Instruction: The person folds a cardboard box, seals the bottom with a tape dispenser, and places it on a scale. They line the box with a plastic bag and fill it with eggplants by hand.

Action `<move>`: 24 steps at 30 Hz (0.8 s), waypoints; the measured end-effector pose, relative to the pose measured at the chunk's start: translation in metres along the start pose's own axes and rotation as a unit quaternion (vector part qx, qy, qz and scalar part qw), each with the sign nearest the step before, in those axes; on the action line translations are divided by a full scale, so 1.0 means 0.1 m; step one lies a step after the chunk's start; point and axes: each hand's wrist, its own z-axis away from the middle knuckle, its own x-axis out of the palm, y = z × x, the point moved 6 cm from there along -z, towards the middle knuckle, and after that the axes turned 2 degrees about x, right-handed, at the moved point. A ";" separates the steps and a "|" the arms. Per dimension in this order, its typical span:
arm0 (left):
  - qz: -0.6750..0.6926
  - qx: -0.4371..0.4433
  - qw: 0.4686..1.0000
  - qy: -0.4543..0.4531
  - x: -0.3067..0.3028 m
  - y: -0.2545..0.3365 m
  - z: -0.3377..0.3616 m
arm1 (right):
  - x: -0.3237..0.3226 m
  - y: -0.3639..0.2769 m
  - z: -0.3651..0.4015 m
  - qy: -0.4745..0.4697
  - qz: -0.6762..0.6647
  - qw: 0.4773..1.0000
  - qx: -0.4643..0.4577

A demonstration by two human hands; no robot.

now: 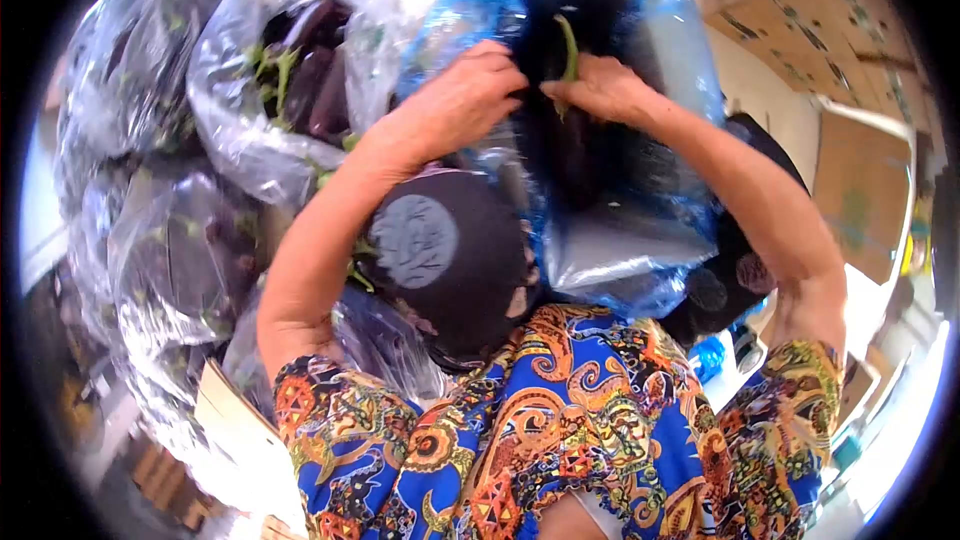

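My right hand [605, 90] pinches a dark purple eggplant [575, 155] near its green stem, inside a box lined with a blue plastic bag [690, 70]. The eggplant stands nearly upright with its stem at the top. My left hand [485, 90] is at the left side of the same liner, its fingers curled together. Whether it grips the plastic or something else is hidden. Below my left hand lies a black cloth item [470, 270] with a grey tree print.
To the left stands an open clear bag [225, 110] with several eggplants [325, 80] in it. More filled clear bags [180, 250] are stacked beside and below it. Cardboard boxes [860, 195] stand at the right. A black item [715, 290] lies beside the liner's lower right.
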 end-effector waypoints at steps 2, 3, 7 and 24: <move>0.070 -0.021 0.994 0.083 -0.06 -0.03 0.14 | 0.35 0.10 -0.30 -0.077 -0.014 0.997 -0.009; 0.114 -0.047 0.985 0.121 -0.11 0.00 0.20 | 0.47 0.10 -0.30 -0.050 0.014 0.999 -0.008; 0.369 -0.247 0.869 0.217 -0.16 -0.03 0.84 | 0.81 0.20 -0.15 0.015 0.019 0.995 -0.093; -0.171 -0.639 0.727 0.184 0.46 -1.51 2.61 | 0.51 -0.29 0.43 0.009 0.352 0.932 -0.081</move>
